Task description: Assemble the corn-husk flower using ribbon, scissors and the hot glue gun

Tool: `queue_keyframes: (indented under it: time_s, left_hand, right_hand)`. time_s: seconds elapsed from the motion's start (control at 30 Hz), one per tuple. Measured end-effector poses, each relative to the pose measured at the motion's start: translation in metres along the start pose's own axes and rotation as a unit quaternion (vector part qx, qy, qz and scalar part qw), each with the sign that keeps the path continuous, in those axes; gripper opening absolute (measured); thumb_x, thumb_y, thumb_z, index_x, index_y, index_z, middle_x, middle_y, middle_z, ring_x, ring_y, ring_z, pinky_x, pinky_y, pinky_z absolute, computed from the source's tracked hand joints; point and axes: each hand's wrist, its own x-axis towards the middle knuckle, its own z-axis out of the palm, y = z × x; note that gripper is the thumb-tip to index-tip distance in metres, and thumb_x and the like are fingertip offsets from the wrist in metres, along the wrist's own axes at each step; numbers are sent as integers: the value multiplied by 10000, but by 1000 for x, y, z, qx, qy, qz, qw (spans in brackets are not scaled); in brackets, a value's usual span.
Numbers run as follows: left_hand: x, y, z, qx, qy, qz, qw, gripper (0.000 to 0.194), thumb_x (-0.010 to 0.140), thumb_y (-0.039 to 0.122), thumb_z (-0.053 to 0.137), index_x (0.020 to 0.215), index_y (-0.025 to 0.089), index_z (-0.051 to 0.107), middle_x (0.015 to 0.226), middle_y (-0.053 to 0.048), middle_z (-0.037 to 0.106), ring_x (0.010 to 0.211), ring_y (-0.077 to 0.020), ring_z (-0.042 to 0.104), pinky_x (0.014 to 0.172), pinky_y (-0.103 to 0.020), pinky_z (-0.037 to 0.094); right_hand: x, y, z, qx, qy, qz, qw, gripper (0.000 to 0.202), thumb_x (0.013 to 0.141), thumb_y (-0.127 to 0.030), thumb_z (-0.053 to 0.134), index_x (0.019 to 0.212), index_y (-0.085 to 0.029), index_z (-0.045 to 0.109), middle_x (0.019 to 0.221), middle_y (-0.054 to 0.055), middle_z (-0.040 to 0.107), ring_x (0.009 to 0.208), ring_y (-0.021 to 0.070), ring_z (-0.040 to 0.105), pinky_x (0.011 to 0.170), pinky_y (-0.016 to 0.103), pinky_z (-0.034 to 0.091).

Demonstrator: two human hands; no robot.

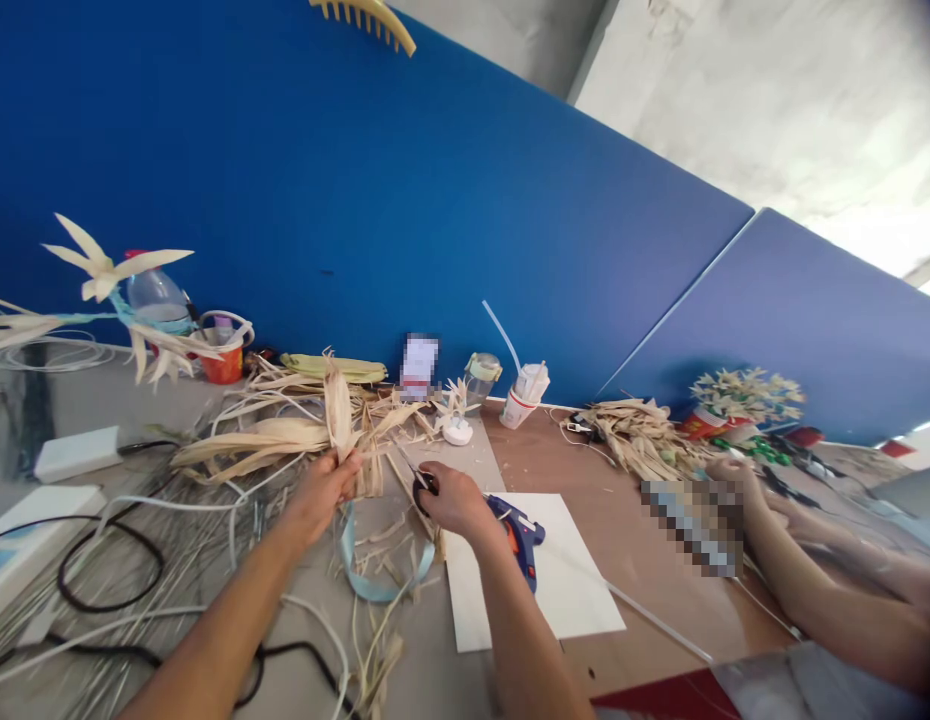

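My left hand (326, 492) is closed around the lower end of a dry corn husk (337, 405), which stands upright above the fingers. To its right, my right hand (454, 498) grips a pair of scissors (424, 486) by the dark handles, with the blades pointing toward the husk. More dry husks (266, 445) lie behind and left of my left hand. Below the hands a light blue ribbon (375, 590) curls among husk scraps. Partly hidden by my right forearm, a blue glue gun (529, 535) rests on a white sheet (562, 610).
At left are white power strips (45, 525), tangled cables and thin wires. A husk flower (101, 268) rises by a red cup (223, 362). Along the blue partition (435, 200) stand a phone (420, 362), a jar (481, 375) and a paper cup (519, 405). A co-worker's arms (802, 570) reach in from the right.
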Motion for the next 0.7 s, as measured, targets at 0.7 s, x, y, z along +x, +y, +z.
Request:
queue_keyframes:
  time_s: [0.7]
  left_hand:
    - [2,11,-5,13,31,-38,999,262,615,298,649,545,164,436,450,89,361,363,-18,203,395,-204,141]
  right_hand:
    - [-27,28,-23,426,-101,-23,899,344,646,-312,618,933,-123,633,585,-41,436,538,84,374,511,223,291]
